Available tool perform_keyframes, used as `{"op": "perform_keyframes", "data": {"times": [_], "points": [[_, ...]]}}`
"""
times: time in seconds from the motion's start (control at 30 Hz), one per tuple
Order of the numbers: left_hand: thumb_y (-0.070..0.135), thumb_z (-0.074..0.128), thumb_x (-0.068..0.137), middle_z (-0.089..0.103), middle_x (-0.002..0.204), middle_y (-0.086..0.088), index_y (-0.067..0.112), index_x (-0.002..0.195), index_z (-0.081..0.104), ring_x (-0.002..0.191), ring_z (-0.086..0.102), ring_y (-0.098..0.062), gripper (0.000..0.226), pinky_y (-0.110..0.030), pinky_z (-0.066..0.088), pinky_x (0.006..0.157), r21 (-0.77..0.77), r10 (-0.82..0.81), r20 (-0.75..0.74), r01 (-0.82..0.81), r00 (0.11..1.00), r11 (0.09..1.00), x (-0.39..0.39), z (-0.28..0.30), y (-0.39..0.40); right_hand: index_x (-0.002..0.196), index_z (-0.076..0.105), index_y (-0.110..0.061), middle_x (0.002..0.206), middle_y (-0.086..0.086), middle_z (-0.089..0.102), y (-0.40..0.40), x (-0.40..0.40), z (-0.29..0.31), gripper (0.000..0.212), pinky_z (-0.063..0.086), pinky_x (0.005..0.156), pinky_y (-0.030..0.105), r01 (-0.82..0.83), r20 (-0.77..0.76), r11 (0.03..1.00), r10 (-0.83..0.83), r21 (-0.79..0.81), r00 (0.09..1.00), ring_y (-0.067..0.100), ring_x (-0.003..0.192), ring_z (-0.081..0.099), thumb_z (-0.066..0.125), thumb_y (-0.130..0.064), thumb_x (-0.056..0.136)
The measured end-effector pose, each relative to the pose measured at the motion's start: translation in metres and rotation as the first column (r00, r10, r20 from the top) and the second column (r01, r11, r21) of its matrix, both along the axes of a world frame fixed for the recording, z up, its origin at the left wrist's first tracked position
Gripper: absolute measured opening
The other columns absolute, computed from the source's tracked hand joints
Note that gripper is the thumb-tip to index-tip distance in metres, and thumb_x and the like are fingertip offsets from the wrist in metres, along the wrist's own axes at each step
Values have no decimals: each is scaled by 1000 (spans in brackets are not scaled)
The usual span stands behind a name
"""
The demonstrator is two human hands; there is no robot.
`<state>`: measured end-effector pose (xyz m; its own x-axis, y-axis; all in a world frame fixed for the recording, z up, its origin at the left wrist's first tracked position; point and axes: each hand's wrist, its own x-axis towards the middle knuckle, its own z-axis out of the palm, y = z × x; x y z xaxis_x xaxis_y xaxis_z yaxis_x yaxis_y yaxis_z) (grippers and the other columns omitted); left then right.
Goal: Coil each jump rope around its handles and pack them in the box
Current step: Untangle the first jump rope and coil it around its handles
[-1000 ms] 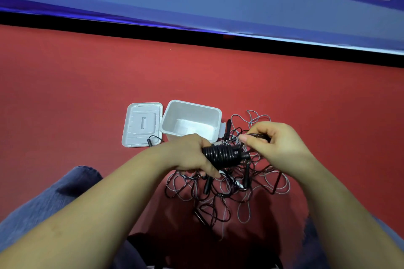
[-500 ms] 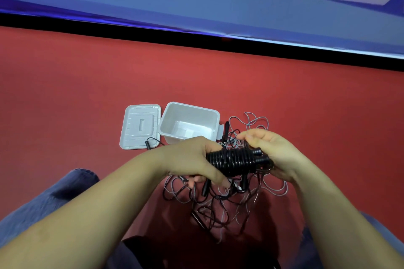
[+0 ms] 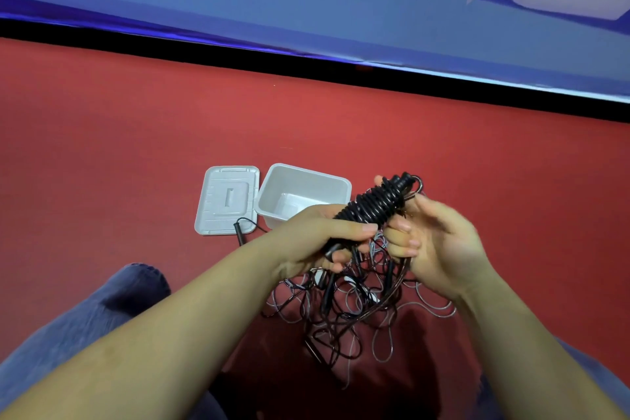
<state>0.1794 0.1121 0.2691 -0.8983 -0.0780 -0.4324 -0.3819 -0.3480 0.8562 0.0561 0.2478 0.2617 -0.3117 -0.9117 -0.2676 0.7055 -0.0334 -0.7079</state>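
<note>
Left hand [image 3: 320, 235] grips the lower end of a coiled jump rope [image 3: 373, 206], its fingers and thumb curled round the handles where the black cord is wound in tight turns. That bundle tilts up and away from the person, its upper end lying just right of the white box [image 3: 335, 182] and near its far right corner. Right hand [image 3: 433, 242] sits against the right side of the bundle with its palm turned toward it and its fingers loosely bent; motion blur softens it, and I cannot tell whether those fingers pinch the cord or only touch it. The box stands open on the red floor [image 3: 136, 147], its near rim partly hidden behind the left hand. A white lid [image 3: 226, 199] lies flat just left of the box, and one black handle end [image 3: 238, 232] with a thin loop of cord rests at the lid's near right corner. Nearer the person than the box, under both hands, a tangle of loose ropes [image 3: 347, 310] spreads over the floor, dark and pale cords crossing one another with a few black handles among them. Blue trouser legs [image 3: 102, 310] show at the lower left, nearer than the lid.
</note>
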Motion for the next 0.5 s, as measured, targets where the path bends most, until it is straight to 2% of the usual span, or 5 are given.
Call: {"op": "perform_keyframes", "data": {"times": [0.17,0.23,0.3,0.37,0.5], "points": [[25,69,68,60,62,2,21,70,59,38,38,-5,11,-15,34,40,-6,12,10,-12,1000,1000,1,-3,0,124,35,15,53,-10,33,-6,10,-6,120,23,35,10,122,-307,984,-77,128,948,-1,41,25,83,-61,44],[25,70,69,59,62,2,19,71,57,39,38,-6,14,-16,34,40,-71,-3,-13,2,1000,997,2,-3,-2,100,49,5,50,-11,30,-5,10,-4,95,22,35,10,153,-360,975,-86,163,929,-1,40,23,81,-65,44],[23,73,72,58,58,3,17,73,57,40,39,-8,17,-19,35,42,-160,-1,-35,-4,999,987,3,-3,-1,74,42,-11,47,-12,29,-5,11,-2,59,20,35,11,200,-434,956,-90,214,896,-1,38,21,71,-61,60],[22,78,74,56,54,3,15,74,58,42,41,-12,21,-23,38,45,-288,42,-37,-51,998,956,3,-4,0,66,36,-15,45,-10,28,-5,12,-5,38,18,35,13,257,-509,928,-89,270,856,1,36,20,57,-46,74],[34,84,67,64,72,1,21,87,65,64,57,-13,30,-33,49,68,-665,143,-28,-125,989,736,2,-14,1,56,43,-19,50,-2,19,-8,20,-12,37,15,35,16,359,-560,876,-129,322,818,4,36,16,53,-28,91]]}}
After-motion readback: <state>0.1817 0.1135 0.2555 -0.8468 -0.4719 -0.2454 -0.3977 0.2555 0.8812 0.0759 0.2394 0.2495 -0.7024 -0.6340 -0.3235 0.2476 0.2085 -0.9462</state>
